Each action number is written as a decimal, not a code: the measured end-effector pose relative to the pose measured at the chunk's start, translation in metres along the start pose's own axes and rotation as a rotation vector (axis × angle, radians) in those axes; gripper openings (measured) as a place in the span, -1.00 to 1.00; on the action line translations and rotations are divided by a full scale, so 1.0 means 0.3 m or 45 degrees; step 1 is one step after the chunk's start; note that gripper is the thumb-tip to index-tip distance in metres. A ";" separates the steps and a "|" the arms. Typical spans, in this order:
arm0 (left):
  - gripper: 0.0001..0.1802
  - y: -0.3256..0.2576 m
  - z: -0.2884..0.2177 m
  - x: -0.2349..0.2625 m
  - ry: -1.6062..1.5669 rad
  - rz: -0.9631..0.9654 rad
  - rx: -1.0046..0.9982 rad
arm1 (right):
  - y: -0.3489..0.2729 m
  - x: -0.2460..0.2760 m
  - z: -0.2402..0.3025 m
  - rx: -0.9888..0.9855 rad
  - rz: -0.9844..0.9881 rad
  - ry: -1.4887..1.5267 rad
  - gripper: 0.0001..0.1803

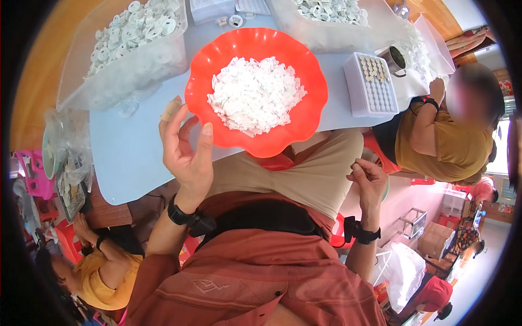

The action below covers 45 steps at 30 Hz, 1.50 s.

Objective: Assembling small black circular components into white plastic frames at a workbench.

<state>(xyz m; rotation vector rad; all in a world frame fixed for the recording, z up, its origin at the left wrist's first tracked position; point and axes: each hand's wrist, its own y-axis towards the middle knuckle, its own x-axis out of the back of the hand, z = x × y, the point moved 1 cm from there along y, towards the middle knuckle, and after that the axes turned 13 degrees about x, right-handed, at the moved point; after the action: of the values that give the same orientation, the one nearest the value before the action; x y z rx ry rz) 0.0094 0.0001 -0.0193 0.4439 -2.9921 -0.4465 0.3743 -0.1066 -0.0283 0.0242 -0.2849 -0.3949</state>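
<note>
A wavy-rimmed red plastic bowl stands at the table's near edge. It holds a heap of small white plastic pieces. My left hand is raised at the bowl's left rim, its thumb and fingers apart with nothing between them. A beige covering wraps one of its fingertips. My right hand hangs over my right thigh, away from the bowl. Its thumb and index finger are pinched together; a tiny dark bit seems to show at the tips, too small to name.
Translucent bins of white round parts stand at the far left and far right. A white tray of small round parts and a metal cup sit on the right. Co-workers sit at right and lower left.
</note>
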 end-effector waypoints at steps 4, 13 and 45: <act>-0.52 0.001 0.002 -0.013 0.006 -0.022 0.020 | 0.004 -0.026 -0.077 -0.069 0.015 0.076 -0.76; -0.51 0.003 0.009 -0.030 -0.087 -0.057 0.045 | -0.049 -0.054 -0.236 -0.158 0.100 0.107 -0.77; -0.47 0.003 0.001 -0.047 -0.020 -0.046 0.088 | -0.034 -0.107 -0.284 -0.245 0.104 0.120 -0.75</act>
<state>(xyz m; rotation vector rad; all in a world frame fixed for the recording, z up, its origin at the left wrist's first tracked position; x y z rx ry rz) 0.0226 0.0052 -0.0198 0.5028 -3.0270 -0.3515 0.3659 -0.1065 -0.1195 -0.1568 -0.1534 -0.3379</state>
